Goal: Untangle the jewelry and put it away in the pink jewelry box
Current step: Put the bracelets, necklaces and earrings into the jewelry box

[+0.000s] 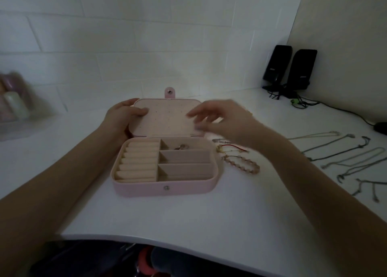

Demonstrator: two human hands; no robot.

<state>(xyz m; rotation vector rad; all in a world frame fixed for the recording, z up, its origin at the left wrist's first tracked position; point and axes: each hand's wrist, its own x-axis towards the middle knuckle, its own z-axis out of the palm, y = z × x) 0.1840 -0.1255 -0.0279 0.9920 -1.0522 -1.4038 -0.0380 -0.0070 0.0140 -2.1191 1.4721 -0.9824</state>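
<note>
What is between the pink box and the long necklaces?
In the head view, a beaded bracelet and a red cord bracelet lie between the pink box and the necklaces.

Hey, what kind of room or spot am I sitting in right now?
Probably a desk at home, perhaps a bedroom or study corner. A white desk stands against a white brick-pattern wall, two black computer speakers with cables sit in the corner, and a pink jewelry box lies open.
</note>
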